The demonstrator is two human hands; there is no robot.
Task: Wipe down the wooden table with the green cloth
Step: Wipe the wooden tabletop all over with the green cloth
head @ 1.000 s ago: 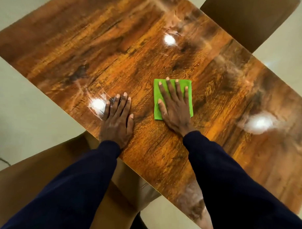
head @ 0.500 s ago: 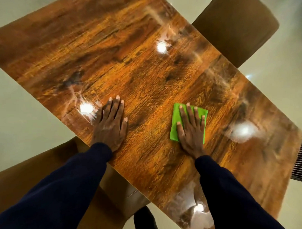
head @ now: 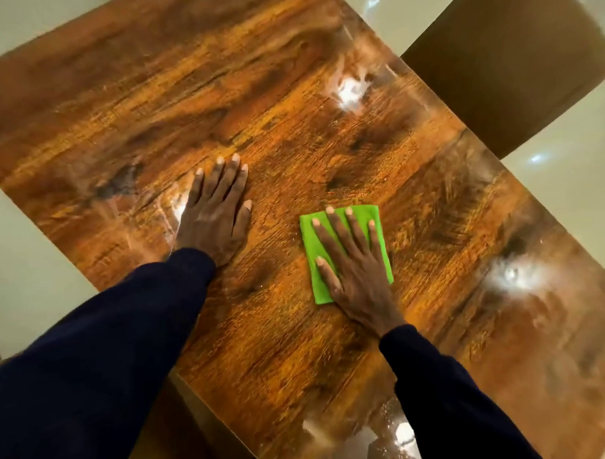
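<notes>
Green cloth flat under right hand, on wooden table

A pale, glossy floor shows past every edge of the surface, catching small bright glints of overhead light. A brown chair with a rounded back stands just beyond the surface's far right edge. Another brown chair seat sits tucked under the near left edge. The lighting is warm, and several white glare spots lie along the surface's right side.
</notes>
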